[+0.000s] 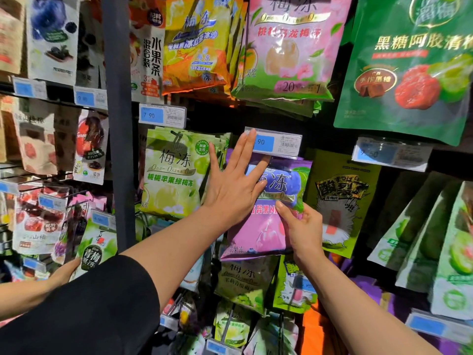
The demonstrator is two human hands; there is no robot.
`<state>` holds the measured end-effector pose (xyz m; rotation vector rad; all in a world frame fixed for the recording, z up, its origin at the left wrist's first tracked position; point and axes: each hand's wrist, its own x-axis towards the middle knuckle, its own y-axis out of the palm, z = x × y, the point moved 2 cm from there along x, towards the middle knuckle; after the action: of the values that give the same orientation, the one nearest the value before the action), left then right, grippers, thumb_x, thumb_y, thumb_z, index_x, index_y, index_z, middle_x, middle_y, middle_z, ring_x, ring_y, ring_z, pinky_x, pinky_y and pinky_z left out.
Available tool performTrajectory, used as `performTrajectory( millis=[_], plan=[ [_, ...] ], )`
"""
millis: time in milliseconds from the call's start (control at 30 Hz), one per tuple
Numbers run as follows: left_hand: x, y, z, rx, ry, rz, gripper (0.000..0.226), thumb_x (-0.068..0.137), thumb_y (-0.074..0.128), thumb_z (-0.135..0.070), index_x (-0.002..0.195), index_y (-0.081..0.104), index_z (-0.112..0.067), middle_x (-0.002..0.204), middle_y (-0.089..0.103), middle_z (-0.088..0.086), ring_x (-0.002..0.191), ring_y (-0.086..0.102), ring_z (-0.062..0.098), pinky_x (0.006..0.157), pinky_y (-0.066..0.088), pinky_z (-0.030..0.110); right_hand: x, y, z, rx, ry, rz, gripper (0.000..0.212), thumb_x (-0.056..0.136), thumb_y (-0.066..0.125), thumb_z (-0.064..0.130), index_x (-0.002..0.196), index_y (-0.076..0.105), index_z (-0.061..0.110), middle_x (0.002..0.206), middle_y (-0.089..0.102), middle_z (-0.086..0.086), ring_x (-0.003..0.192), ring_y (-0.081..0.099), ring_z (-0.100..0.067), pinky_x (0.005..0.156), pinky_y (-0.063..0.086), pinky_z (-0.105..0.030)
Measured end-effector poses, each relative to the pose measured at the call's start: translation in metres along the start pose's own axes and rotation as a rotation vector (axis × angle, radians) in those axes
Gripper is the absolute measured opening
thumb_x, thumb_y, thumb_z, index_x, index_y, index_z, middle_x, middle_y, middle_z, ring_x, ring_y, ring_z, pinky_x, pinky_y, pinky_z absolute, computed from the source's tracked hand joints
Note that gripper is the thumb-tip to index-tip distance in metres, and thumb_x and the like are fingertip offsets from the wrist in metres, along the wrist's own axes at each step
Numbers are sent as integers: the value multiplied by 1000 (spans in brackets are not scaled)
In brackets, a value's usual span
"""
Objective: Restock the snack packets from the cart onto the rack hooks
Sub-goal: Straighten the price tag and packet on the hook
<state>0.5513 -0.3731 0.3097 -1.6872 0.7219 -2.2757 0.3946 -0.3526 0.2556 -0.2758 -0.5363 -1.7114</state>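
Black sleeve (102, 303) covers the near left arm. Left hand (231, 185) presses flat, fingers straight, on the purple packet (258, 231); right hand (302, 226) pinches the packet's right side. Packet hangs under a price tag (273, 142), beside a green packet (171, 175).

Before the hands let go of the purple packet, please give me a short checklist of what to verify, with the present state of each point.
1. Right hand grips the purple packet at its right edge: ok.
2. Left hand presses flat on the packet front: ok.
3. Packet hole is seated on the hook: cannot tell, the price tag hides the top.
4. Packet hangs straight: not ok, it looks tilted.
5. Light green packet to the left is undisturbed: ok.
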Motion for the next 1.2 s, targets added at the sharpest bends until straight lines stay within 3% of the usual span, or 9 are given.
performTrajectory(
  millis=[200,400,533,633,733,833,900,1067,1200],
  plan=[
    [0,-1,-6,57,-45,10,48,98,29,-45,141,41,-27,160,-2,17,149,-1,29,107,6,73,10,-2,3,34,33,41,15,86,66,2,96,71,13,91,76,-3,85,71,-19,76,58,-33],
    [0,-2,-1,80,-53,90,54,100,22,-49,151,15,-32,158,-20,11,146,-18,24,110,-4,68,16,-1,7,-2,-3,27,14,87,66,1,98,69,8,80,75,5,76,71,-10,63,55,-20],
    [2,3,-2,73,-56,64,54,100,23,-48,151,11,-33,159,-17,11,147,-17,23,110,-4,69,20,0,1,-51,-11,-33,11,85,69,5,93,71,12,82,75,3,77,71,-12,65,55,-25],
    [5,3,-5,10,-79,36,51,99,24,-49,146,33,-29,160,-10,11,148,-10,24,108,1,71,20,3,-1,-56,-13,-60,9,86,69,7,94,71,11,86,75,-2,78,71,-16,67,56,-28],
    [6,0,-8,-157,-125,-115,40,99,30,-43,117,61,-25,161,10,7,148,11,20,109,1,71,18,2,-1,-71,-38,-56,10,86,68,5,93,71,11,88,74,-4,80,70,-15,69,56,-28],
    [15,1,-8,-252,-202,-282,9,90,59,-25,92,67,-21,149,38,4,137,33,18,113,3,64,20,-4,-3,-117,-34,-67,11,85,69,5,89,72,15,88,75,-7,85,71,-23,77,57,-37],
    [27,0,-4,-255,-273,-309,15,85,63,-29,94,70,-18,137,48,-2,128,31,10,116,1,56,20,-6,-4,-130,-25,-75,13,85,69,4,87,72,17,87,75,-5,87,70,-25,80,57,-39],
    [31,-2,7,-250,-71,-336,10,81,72,-25,74,70,-18,141,46,5,127,32,24,112,5,63,13,-5,-1,-89,-25,1,14,86,66,0,91,72,12,87,75,-2,85,71,-19,76,58,-33],
    [26,-7,25,-291,-46,-322,11,79,73,-32,76,74,-22,146,42,10,133,28,30,113,1,64,5,-4,5,-21,-48,31,16,86,64,-4,91,71,10,82,75,3,78,70,-11,69,57,-24]
  ],
)
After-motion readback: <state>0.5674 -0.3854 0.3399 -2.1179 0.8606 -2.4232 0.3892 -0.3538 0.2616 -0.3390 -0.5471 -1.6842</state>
